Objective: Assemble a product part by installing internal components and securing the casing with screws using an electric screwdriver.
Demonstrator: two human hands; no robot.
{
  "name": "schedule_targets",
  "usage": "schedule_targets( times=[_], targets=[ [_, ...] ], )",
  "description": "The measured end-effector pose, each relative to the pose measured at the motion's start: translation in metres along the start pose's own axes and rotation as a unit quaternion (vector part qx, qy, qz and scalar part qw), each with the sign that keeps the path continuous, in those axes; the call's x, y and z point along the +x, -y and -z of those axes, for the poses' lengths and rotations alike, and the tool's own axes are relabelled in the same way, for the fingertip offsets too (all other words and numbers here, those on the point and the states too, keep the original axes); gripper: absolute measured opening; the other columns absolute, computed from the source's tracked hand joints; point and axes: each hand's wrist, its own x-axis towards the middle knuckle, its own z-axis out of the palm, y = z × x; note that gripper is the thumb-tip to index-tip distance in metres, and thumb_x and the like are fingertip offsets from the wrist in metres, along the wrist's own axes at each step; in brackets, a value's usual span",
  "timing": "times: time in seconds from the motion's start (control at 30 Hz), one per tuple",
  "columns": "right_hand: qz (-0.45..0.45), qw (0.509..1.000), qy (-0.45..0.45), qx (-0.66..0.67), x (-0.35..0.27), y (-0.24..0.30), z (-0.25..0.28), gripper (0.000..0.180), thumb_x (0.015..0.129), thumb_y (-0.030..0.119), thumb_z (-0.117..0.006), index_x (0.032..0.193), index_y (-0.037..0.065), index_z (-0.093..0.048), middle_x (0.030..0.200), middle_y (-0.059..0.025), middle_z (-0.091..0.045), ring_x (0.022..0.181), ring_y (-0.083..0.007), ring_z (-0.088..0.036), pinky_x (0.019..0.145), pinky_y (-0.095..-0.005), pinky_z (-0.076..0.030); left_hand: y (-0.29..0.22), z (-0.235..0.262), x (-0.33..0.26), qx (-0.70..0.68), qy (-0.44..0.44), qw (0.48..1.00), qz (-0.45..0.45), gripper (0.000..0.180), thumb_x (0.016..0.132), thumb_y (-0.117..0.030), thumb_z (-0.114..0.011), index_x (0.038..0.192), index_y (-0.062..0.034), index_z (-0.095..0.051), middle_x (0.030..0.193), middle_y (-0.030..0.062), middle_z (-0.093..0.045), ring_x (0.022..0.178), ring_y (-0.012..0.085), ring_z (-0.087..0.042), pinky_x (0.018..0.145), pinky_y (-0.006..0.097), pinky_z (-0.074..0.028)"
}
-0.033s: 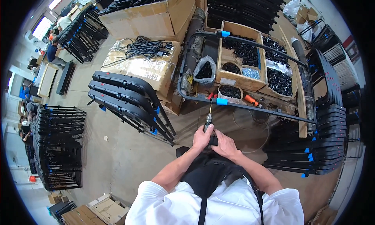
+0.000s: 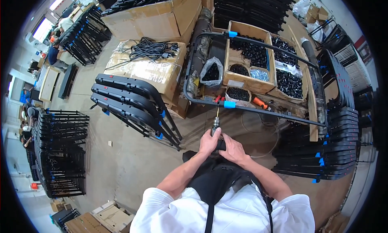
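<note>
Both my hands are closed around a power drill [image 2: 216, 123] in front of my body. My left hand [image 2: 209, 141] wraps the drill near its chuck, and my right hand [image 2: 234, 149] grips its dark rear part, mostly hidden by my fingers. The drill's long, gold-coloured bit points away from me and reaches the near bar of a black tubular frame [image 2: 262, 111], beside a piece of blue tape [image 2: 229, 105]. Whether the tip is inside the bar cannot be made out. This frame lies across the bench, around boxes of small parts.
Behind the near bar stand a cardboard box [image 2: 251, 85] of black parts and screws, a plastic bag [image 2: 211, 72] and an orange-handled tool [image 2: 260, 103]. Black folded frames [image 2: 133, 99] stand at left, more stacks [image 2: 333, 148] at right. Coiled cables [image 2: 149, 50] lie on a carton. People work far left.
</note>
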Motion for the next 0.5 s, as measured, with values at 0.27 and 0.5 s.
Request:
schedule_targets(
  times=[0.27,0.5],
  targets=[
    [0.031,0.999,-0.024,0.010,0.004,-0.007,-0.005,0.082,0.081,0.028,-0.078,0.149,-0.002,-0.043,0.128,-0.0279,-0.067,0.117,-0.0459,-0.066,0.099,-0.0518,-0.055,0.000,0.003,0.007,0.032,-0.005,0.999,-0.019,0.063,0.101,-0.061,-0.064,0.105,0.0020,-0.070,0.095,0.0214,-0.074,0.091,0.0312,-0.071,0.083,0.045,-0.054],
    [-0.010,1.000,0.012,0.002,0.006,-0.008,-0.001,0.087,0.079,0.026,-0.077,0.153,0.001,-0.039,0.119,-0.0324,-0.069,0.110,-0.0496,-0.069,0.096,-0.0558,-0.055,0.017,-0.016,0.014,0.024,-0.025,0.999,-0.029,0.066,0.098,-0.063,-0.064,0.109,0.0025,-0.068,0.107,0.0301,-0.073,0.106,0.0441,-0.072,0.091,0.050,-0.055]
  ],
)
